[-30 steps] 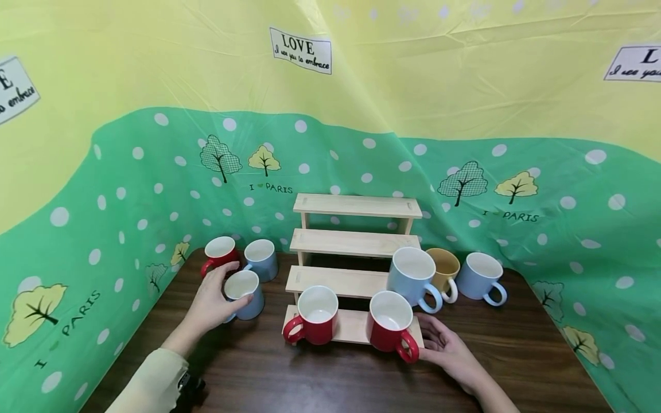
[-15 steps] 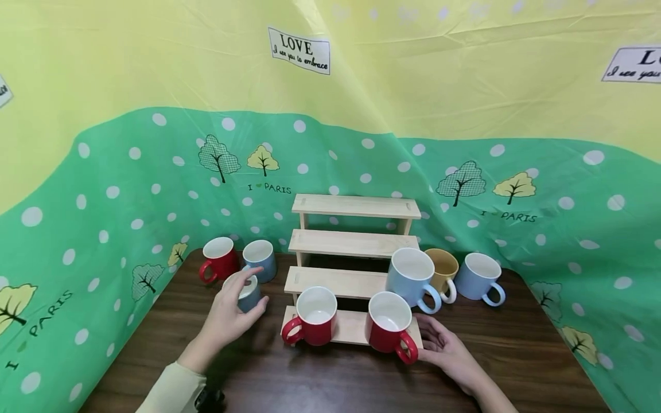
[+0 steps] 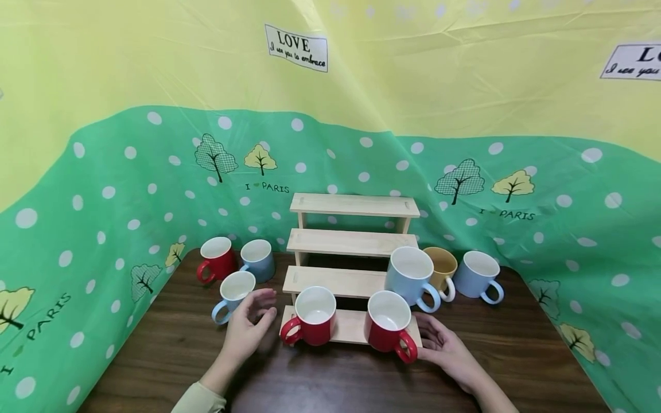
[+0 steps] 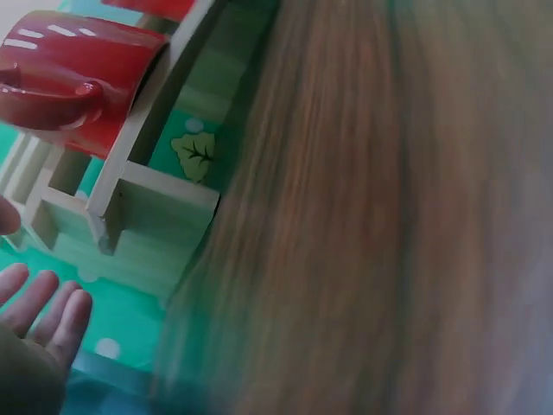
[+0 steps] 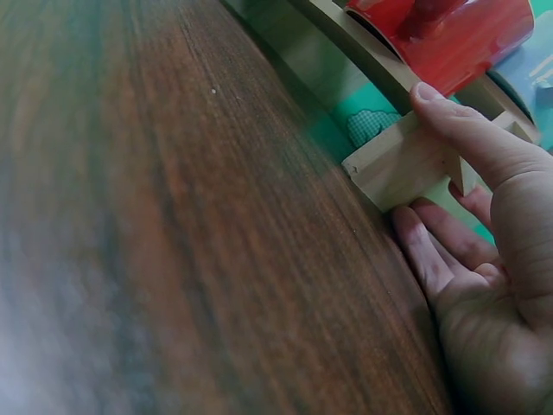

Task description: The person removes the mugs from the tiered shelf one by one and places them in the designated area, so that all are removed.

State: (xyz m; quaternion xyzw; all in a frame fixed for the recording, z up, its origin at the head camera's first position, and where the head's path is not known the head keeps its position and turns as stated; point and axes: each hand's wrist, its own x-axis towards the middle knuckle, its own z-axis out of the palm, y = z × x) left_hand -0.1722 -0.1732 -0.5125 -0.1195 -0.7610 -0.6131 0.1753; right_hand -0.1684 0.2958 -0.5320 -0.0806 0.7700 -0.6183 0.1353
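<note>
A pale wooden step shelf (image 3: pixel 341 282) stands on the dark table, with two red mugs on its lowest step: the left red mug (image 3: pixel 319 330) and the right red mug (image 3: pixel 383 337), handles toward me. My right hand (image 3: pixel 448 351) grips the shelf's lower right end; in the right wrist view its thumb (image 5: pixel 458 125) lies at the board's front and the fingers reach around the side panel. Empty, with fingers spread and slightly bent, my left hand (image 3: pixel 248 327) hovers between a blue mug (image 3: pixel 238 289) and the shelf's left end. A larger light blue mug (image 3: pixel 408 281) stands on the second step's right.
Behind the left hand stand a red mug (image 3: pixel 219 261) and another blue mug (image 3: pixel 260 263). To the shelf's right are a yellow mug (image 3: pixel 439 269) and a blue mug (image 3: pixel 475 278). A patterned cloth (image 3: pixel 361 155) hangs behind the dark wooden table (image 3: pixel 320 384).
My left hand has let go of the front blue mug on the left and moved right, toward the shelf. That mug's handle now shows at its left. The right hand has stayed put.
</note>
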